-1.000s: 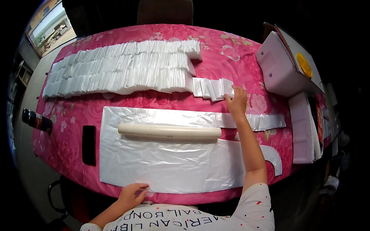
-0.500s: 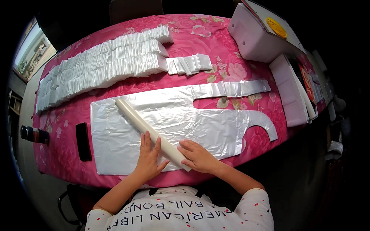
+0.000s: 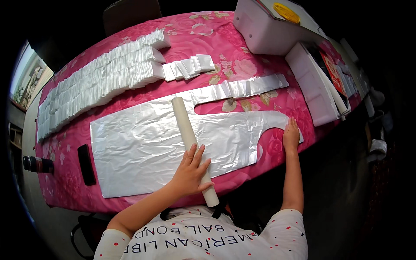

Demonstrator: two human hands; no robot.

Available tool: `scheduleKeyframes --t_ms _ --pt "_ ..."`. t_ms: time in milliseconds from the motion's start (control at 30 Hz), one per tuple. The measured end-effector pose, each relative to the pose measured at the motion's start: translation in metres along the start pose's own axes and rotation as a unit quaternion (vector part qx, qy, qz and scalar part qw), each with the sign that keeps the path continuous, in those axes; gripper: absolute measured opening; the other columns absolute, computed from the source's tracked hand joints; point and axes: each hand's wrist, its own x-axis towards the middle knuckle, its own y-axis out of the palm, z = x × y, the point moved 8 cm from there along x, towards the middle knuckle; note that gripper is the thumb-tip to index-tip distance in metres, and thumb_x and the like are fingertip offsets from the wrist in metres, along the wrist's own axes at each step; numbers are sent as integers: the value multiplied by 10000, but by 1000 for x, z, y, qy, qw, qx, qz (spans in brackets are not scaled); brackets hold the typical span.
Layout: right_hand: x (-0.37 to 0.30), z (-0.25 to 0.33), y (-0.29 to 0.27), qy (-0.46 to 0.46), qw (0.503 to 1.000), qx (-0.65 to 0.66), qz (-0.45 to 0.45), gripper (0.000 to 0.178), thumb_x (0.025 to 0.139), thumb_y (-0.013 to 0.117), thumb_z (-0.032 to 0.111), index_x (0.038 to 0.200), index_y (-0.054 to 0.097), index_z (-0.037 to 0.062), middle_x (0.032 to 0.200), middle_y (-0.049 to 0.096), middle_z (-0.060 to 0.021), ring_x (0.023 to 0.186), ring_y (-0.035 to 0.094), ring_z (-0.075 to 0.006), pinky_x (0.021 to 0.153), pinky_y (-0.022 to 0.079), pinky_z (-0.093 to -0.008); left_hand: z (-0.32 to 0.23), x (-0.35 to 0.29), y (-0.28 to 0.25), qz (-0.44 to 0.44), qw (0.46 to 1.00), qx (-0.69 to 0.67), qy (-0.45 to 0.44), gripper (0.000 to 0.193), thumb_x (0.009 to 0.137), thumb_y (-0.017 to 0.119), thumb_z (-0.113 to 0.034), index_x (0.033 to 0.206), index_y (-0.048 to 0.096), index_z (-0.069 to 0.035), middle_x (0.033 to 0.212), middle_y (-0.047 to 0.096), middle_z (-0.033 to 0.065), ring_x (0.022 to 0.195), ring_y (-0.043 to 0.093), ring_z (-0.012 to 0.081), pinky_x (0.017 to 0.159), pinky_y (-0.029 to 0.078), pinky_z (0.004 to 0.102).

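Observation:
A thin, shiny silver-white plastic apron (image 3: 138,147) lies spread over the table, creased, with a long strap and a curved loop at its right end. Across its middle rests a plain off-white tube (image 3: 183,123), slanting from the far side to the near edge. My left hand (image 3: 190,171) lies on the tube's nearer half, fingers spread. Out at the right, my right hand (image 3: 291,133) touches the curved loop, its fingers stretched out close together; its thumb is hard to see.
Long rows of folded white packets (image 3: 104,78) stand at the back left, several more lying beside them. A black phone (image 3: 86,164) and a dark bottle (image 3: 38,164) are at the left. White foam boxes (image 3: 271,32) stand at the back right. Pink flowered cloth (image 3: 182,34) covers the table.
The tube has moved right along the apron and turned more upright, with my left hand on it. My right hand has left the tube for the loop. The whole view has shifted slightly.

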Motion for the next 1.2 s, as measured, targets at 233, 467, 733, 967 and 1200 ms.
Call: scheduleKeyframes --t_ms 233,467,733,967,1200 --pt "-7 15 -35 -22 994 16 -108 138 786 623 117 887 623 23 914 645 -112 870 609 -262 775 469 -361 -5 5 1 12 1000 17 -6 651 716 607 -517 1160 540 -46 1405 263 230 1328 141 448 1037 209 563" --pt "-33 87 -41 116 912 392 45 176 724 696 99 765 539 31 606 507 -5 539 481 -85 512 404 -241 -8 6 -4 -15 1000 -6 2 634 762 595 -450 1212 480 -19 1397 279 217 1323 182 412 1049 214 530" --pt "-141 314 -81 -222 812 448 300 202 727 670 124 884 592 22 762 614 -91 650 593 -254 609 474 -345 37 -23 18 9 609 -723 -326 304 886 562 -194 1127 520 -13 1038 593 98 898 597 141 784 497 279" --pt "-168 313 -100 -271 827 419 260 264 724 709 197 893 593 31 812 612 -96 730 593 -260 636 474 -350 161 -149 -39 -16 672 -591 -446 116 836 590 -115 863 607 -4 792 645 74 689 615 131 653 494 254" --pt "-188 267 -64 -76 894 179 404 466 687 683 482 785 617 30 720 615 -134 664 605 -306 596 473 -399 216 -219 -93 -54 828 -288 -479 98 772 569 -59 822 608 15 704 619 23 625 551 76 592 445 220"
